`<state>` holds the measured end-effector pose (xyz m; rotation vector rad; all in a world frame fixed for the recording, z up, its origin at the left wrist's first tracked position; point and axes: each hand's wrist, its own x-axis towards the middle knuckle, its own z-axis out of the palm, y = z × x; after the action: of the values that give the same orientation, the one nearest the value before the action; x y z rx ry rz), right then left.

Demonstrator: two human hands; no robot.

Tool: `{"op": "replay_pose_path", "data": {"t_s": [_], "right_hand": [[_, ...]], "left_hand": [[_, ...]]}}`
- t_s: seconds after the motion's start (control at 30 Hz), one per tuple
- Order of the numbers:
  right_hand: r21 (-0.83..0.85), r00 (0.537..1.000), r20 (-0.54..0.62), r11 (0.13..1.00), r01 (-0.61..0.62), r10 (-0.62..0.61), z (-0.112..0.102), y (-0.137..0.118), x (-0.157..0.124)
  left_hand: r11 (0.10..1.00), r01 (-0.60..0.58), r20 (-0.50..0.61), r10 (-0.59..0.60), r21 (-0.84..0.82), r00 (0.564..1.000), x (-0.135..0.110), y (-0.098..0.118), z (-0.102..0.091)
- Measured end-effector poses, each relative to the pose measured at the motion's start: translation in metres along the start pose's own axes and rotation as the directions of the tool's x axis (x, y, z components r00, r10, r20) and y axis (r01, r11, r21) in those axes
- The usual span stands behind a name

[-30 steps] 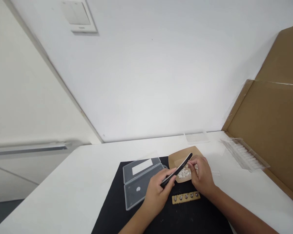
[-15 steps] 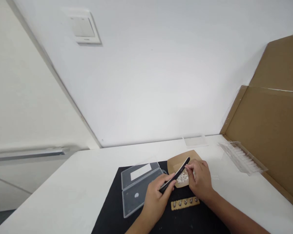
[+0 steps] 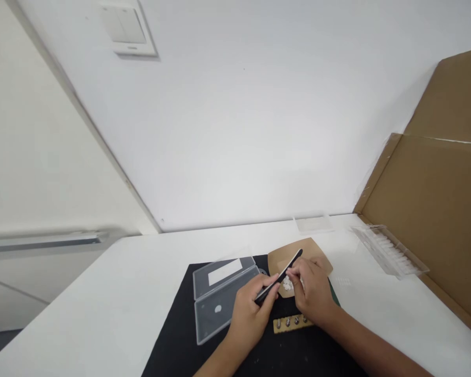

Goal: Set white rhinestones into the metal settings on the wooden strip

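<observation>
Strip, slim, curved, black-and-white (image 3: 283, 274), is slanting up-right from the left hand (image 3: 251, 303), which is pinching its near half; the right hand (image 3: 313, 293) is sitting closer to the far tip, fingertips (image 3: 293, 270) pressing together, can't tell on what.

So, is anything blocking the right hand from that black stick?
Nothing visible. The right hand is right up at the black stick, which the left hand holds. The brown tray sits below them, not between. Whether that hand pinches something tiny, I can't tell.
</observation>
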<state>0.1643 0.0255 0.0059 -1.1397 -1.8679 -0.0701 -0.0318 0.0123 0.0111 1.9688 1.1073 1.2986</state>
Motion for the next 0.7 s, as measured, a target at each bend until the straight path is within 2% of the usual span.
{"op": "replay_pose_path", "data": {"t_s": [0.13, 0.27, 0.37, 0.53, 0.7], "right_hand": [[-0.054, 0.998, -0.039, 0.997, -0.047, 0.045, 0.0000, -0.0053, -0.0001], [-0.022, 1.000, 0.009, 1.000, -0.015, 0.015, 0.0019, -0.0064, -0.0017], [-0.075, 0.999, -0.022, 0.996, -0.048, 0.046, 0.0018, -0.0027, -0.0016], [-0.003, 1.000, 0.005, 1.000, -0.019, 0.019, 0.0016, -0.0001, -0.0006], [-0.036, 0.999, -0.002, 0.998, -0.048, 0.048, 0.0043, -0.0010, 0.0019]], "left_hand": [[1.000, -0.022, -0.008, 0.022, 0.011, 1.000, 0.0000, -0.0002, 0.0007], [0.999, -0.041, -0.006, 0.041, 0.029, 0.999, 0.0000, 0.0005, -0.0001], [0.999, -0.035, 0.000, 0.035, 0.031, 0.999, 0.0000, 0.0026, -0.0017], [0.999, -0.034, -0.022, 0.035, 0.026, 0.999, 0.0000, 0.0053, -0.0017], [0.999, -0.019, -0.045, 0.021, 0.035, 0.999, 0.0010, 0.0039, -0.0005]]}}
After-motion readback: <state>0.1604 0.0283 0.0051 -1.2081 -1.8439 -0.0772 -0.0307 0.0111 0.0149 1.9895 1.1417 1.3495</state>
